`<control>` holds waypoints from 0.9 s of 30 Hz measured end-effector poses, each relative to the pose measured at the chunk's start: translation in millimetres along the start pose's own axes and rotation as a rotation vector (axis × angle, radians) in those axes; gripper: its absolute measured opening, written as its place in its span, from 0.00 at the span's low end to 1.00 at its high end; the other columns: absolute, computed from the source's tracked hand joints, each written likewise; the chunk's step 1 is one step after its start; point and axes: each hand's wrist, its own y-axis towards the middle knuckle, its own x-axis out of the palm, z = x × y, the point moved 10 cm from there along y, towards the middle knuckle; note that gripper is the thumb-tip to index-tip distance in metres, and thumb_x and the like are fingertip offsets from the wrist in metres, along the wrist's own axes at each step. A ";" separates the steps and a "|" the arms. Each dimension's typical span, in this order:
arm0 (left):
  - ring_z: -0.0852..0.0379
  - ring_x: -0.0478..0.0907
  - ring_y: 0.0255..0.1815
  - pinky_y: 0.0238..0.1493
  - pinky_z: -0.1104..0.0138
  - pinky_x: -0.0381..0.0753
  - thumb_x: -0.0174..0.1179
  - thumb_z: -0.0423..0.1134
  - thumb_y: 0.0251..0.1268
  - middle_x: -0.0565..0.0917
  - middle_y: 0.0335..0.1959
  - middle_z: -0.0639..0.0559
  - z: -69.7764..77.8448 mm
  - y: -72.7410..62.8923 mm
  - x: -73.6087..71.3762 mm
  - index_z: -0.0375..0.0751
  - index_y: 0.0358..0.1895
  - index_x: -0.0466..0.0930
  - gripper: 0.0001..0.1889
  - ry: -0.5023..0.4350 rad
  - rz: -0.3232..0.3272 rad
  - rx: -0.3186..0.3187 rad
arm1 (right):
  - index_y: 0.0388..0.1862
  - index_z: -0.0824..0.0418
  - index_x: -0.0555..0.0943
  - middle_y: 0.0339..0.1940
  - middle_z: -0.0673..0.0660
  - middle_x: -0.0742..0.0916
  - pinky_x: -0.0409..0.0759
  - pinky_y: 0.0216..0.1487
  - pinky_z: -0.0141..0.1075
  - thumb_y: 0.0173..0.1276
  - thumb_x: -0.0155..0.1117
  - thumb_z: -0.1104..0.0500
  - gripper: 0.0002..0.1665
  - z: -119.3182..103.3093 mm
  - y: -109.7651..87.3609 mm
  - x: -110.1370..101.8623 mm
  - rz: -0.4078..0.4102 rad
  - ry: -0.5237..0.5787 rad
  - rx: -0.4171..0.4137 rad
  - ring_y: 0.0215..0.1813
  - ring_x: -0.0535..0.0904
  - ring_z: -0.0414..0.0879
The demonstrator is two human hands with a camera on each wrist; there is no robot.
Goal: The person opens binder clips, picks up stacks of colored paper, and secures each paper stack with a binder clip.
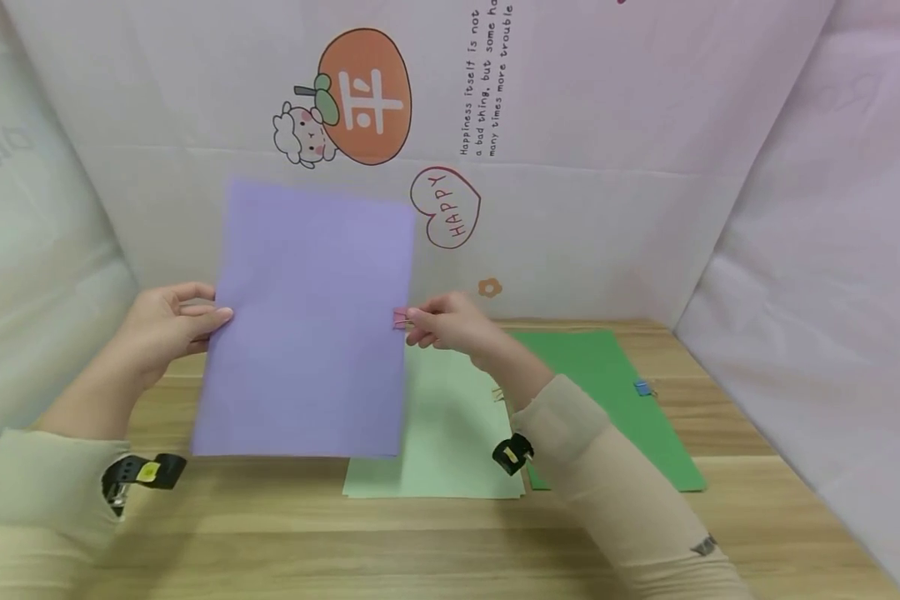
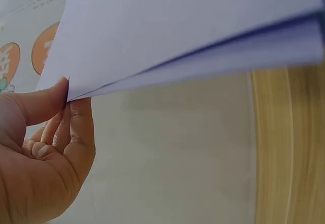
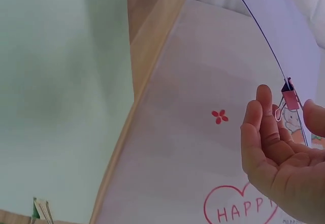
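Sheets of purple paper (image 1: 311, 325) are held up above the table, their edges parting slightly in the left wrist view. The left hand (image 1: 168, 329) pinches their left edge between thumb and fingers. On the right edge sits a pink binder clip (image 1: 400, 318), seen from the side in the right wrist view. Around its wire handles are the thumb and curled fingers of the right hand (image 3: 284, 158), with the thumb at one handle and the fingers by the other.
Light green paper (image 1: 450, 433) with a binder clip (image 1: 498, 393) lies partly beneath the purple sheets. Farther right is dark green paper (image 1: 607, 408) with a blue binder clip (image 1: 643, 388). Printed white cloth (image 1: 570, 233) walls in the wooden table (image 1: 345, 542).
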 end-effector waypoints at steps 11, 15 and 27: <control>0.76 0.77 0.34 0.37 0.77 0.82 0.57 0.41 0.74 0.81 0.33 0.72 -28.0 5.8 -27.4 0.23 0.65 0.59 0.28 0.135 -0.032 -0.056 | 0.57 0.68 0.81 0.44 0.61 0.90 0.82 0.51 0.36 0.76 0.58 0.48 0.25 2.1 26.5 43.3 -0.045 0.041 0.072 0.41 0.82 0.45; 0.75 0.77 0.32 0.37 0.78 0.82 0.56 0.41 0.75 0.78 0.29 0.73 -43.7 8.2 -29.8 0.23 0.63 0.60 0.26 0.133 -0.051 -0.096 | 0.50 0.67 0.85 0.42 0.61 0.90 0.79 0.42 0.33 0.74 0.61 0.47 0.23 10.7 35.4 56.8 -0.035 0.083 0.096 0.37 0.80 0.44; 0.72 0.78 0.31 0.36 0.73 0.83 0.56 0.38 0.74 0.79 0.29 0.69 -75.8 17.9 -25.7 0.16 0.65 0.60 0.29 0.178 -0.090 -0.144 | 0.42 0.65 0.83 0.38 0.57 0.88 0.72 0.31 0.31 0.69 0.67 0.45 0.22 55.9 54.8 92.6 0.047 0.193 0.208 0.25 0.70 0.40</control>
